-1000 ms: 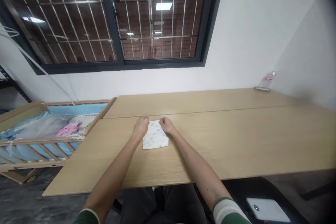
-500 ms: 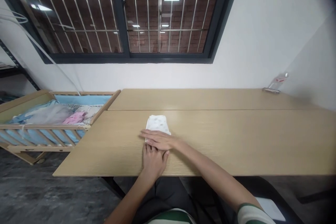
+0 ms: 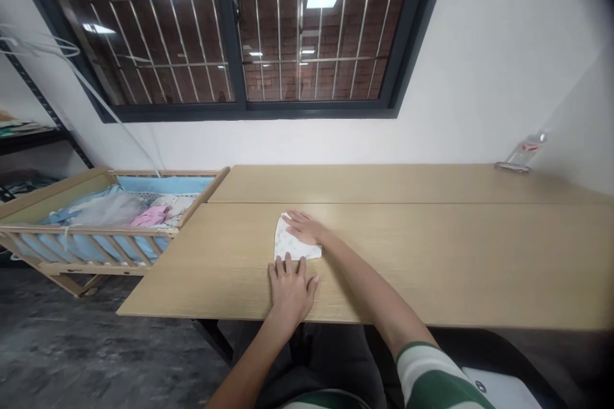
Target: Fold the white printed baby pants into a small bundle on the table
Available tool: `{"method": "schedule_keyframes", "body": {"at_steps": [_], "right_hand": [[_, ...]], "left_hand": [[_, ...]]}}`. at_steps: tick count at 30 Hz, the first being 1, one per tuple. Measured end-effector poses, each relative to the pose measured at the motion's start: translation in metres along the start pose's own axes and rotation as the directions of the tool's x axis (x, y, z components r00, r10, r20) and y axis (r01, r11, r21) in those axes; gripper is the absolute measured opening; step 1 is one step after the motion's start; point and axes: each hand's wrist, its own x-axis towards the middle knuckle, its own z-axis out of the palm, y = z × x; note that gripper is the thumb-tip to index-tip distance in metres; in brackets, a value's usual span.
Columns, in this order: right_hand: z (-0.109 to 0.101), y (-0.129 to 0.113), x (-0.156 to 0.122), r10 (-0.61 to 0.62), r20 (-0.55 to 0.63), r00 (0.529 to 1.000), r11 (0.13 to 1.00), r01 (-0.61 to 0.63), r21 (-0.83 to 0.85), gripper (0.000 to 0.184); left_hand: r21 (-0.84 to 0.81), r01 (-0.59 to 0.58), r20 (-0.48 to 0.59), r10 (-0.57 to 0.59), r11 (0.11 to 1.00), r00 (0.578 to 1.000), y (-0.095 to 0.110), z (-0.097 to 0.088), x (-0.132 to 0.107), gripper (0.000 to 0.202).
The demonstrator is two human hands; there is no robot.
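A small white folded cloth [image 3: 293, 248] with a faint print lies flat on the wooden table [image 3: 432, 255]. My right hand [image 3: 305, 227] rests over its far right part, fingers stretched out and palm down. At the cloth's near edge, my left hand [image 3: 290, 287] lies on the tabletop with its fingers spread, the fingertips touching the edge. Neither hand grips anything. Part of the cloth is hidden beneath my right hand.
To the left stands a wooden crib [image 3: 96, 230] with blue lining, holding a pink cloth [image 3: 149, 216] and other bedding. A clear bottle [image 3: 525, 150] is at the table's far right corner. Behind the table is a barred window [image 3: 311, 32]. A white device [image 3: 501, 388] lies at lower right.
My right hand has slid away from me, from the cloth's near edge to its far part. My left hand's fingers have spread and come out from under the right. The camera view has shifted slightly.
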Motion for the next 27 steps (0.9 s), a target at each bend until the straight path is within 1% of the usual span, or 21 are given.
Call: {"method": "schedule_keyframes", "body": {"at_steps": [3,6,8,10,12,13,14,15,17,19,21,23,25,26,27], "right_hand": [[-0.002,0.011,0.007,0.058,-0.031,0.998,0.998,-0.059,-0.014,0.066],[0.001,0.015,0.010,0.064,-0.061,0.996,0.998,-0.064,-0.013,0.066],[0.003,0.015,0.008,0.061,-0.134,0.989,0.998,-0.061,0.007,0.066],[0.004,0.014,0.001,0.090,-0.265,0.960,0.996,-0.080,0.046,0.065],[0.004,0.015,-0.010,0.136,-0.412,0.901,0.989,-0.098,0.112,0.058],[0.004,0.015,-0.017,0.159,-0.455,0.876,0.982,-0.093,0.163,0.053],[0.004,0.016,-0.024,0.182,-0.468,0.865,0.970,-0.080,0.229,0.046],[0.003,0.016,-0.032,0.203,-0.451,0.869,0.949,-0.063,0.308,0.041],[0.000,0.016,-0.047,0.220,-0.360,0.906,0.883,-0.028,0.469,0.038],[-0.005,0.014,-0.061,0.191,-0.270,0.944,0.813,0.002,0.583,0.040],[-0.012,0.011,-0.073,0.130,-0.199,0.971,0.776,0.025,0.631,0.047],[-0.019,0.007,-0.083,0.073,-0.115,0.991,0.781,0.015,0.625,0.063],[-0.024,0.005,-0.090,0.035,-0.034,0.999,0.823,-0.010,0.568,0.088],[-0.025,0.004,-0.092,0.019,-0.008,1.000,0.848,-0.012,0.529,0.097],[-0.025,0.003,-0.094,0.000,0.002,1.000,0.869,-0.001,0.494,0.103]], "left_hand": [[-0.001,-0.002,0.024,0.002,1.000,1.000,-0.001,-0.001,0.001,0.060],[-0.008,-0.009,0.035,0.009,1.000,0.999,-0.001,-0.001,0.000,0.060],[-0.011,-0.012,0.037,0.012,1.000,0.999,-0.001,-0.002,0.000,0.060],[-0.015,-0.019,0.036,0.019,1.000,0.999,-0.002,-0.002,0.000,0.059],[-0.036,-0.031,0.039,0.032,0.999,0.999,-0.007,-0.002,0.004,0.055],[-0.059,-0.040,0.047,0.042,0.997,0.998,-0.011,-0.003,0.007,0.051],[-0.087,-0.049,0.058,0.054,0.995,0.997,-0.018,-0.003,0.011,0.046],[-0.117,-0.060,0.070,0.068,0.991,0.995,-0.026,-0.004,0.015,0.042],[-0.166,-0.084,0.089,0.100,0.982,0.991,-0.044,-0.006,0.026,0.036],[-0.198,-0.121,0.096,0.142,0.973,0.985,-0.061,-0.007,0.038,0.028],[-0.234,-0.176,0.102,0.204,0.956,0.974,-0.075,-0.007,0.049,0.021],[-0.274,-0.234,0.105,0.271,0.933,0.957,-0.083,-0.006,0.059,0.020],[-0.316,-0.268,0.101,0.313,0.910,0.944,-0.088,-0.005,0.069,0.022],[-0.339,-0.273,0.099,0.322,0.900,0.941,-0.090,-0.004,0.075,0.023],[-0.364,-0.269,0.095,0.323,0.892,0.941,-0.091,-0.003,0.081,0.025]]}}
